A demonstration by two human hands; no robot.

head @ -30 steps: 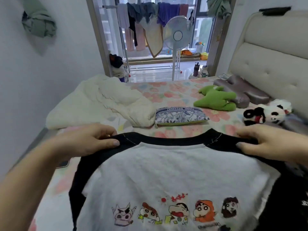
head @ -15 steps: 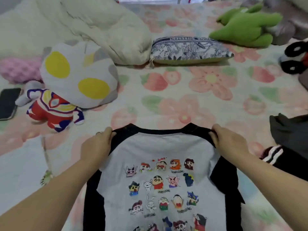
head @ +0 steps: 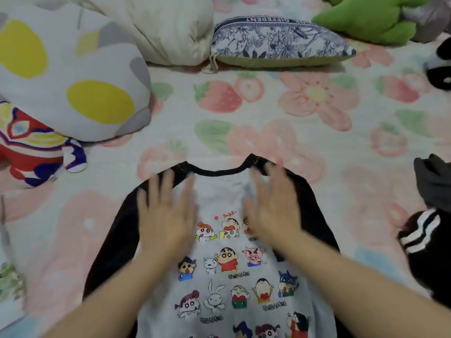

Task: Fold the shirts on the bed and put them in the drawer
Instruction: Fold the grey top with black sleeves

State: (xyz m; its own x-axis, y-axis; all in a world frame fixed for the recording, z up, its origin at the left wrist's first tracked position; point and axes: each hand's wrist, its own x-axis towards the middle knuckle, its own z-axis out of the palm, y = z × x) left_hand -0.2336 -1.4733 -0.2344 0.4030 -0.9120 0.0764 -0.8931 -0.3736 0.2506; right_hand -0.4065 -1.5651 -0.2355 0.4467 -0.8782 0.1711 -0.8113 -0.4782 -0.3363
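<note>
A grey shirt (head: 227, 276) with black sleeves, a black collar and rows of cartoon figures lies spread flat on the flowered bed sheet (head: 268, 123), collar away from me. My left hand (head: 166, 213) lies flat on the upper left chest with straight fingers. On the upper right chest, just below the collar, my right hand (head: 271, 206) is flat too. Both hands are motion-blurred and hold nothing. More dark clothing (head: 429, 235) with white stripes is piled at the right edge.
A large plush toy (head: 61, 76) with yellow eyes sits at the left. Behind it lies a cream duvet (head: 170, 28). A blue patterned pouch (head: 275, 40), a green plush (head: 371, 18) and a panda plush (head: 439, 69) line the far side.
Both hands have let go of the shirt's shoulders and moved inward onto its chest, fingers now straight. The shirt has been laid down on the bed, and the view has tipped lower.
</note>
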